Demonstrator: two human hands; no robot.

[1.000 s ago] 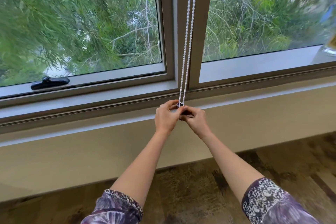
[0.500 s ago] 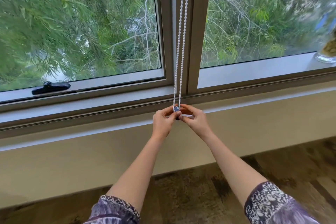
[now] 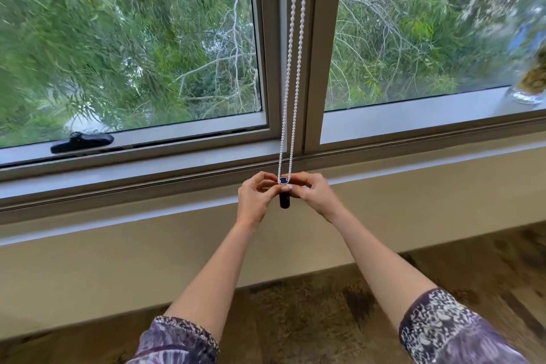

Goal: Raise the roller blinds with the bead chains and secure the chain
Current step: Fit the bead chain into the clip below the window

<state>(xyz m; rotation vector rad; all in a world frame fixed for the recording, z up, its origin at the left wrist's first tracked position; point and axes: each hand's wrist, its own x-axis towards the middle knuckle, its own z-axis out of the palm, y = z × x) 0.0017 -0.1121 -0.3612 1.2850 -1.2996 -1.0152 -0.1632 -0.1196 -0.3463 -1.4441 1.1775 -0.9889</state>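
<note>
A white bead chain (image 3: 291, 68) hangs as a double strand down the grey window mullion (image 3: 313, 47). Its bottom loop runs around a small dark chain holder (image 3: 284, 198) fixed on the wall just below the sill. My left hand (image 3: 255, 199) pinches the loop and holder from the left. My right hand (image 3: 314, 195) pinches it from the right, fingertips meeting at the top of the holder. The blind itself is out of view above the frame.
A black window latch (image 3: 81, 142) lies on the left sash frame. A glass vase (image 3: 530, 89) stands on the sill at the far right. Below the sill runs a beige wall (image 3: 118, 260), then a dark patterned floor (image 3: 310, 304).
Both hands stay at the chain's bottom loop. The dark holder now shows below my fingers, where before the hands covered most of it. The view has shifted slightly.
</note>
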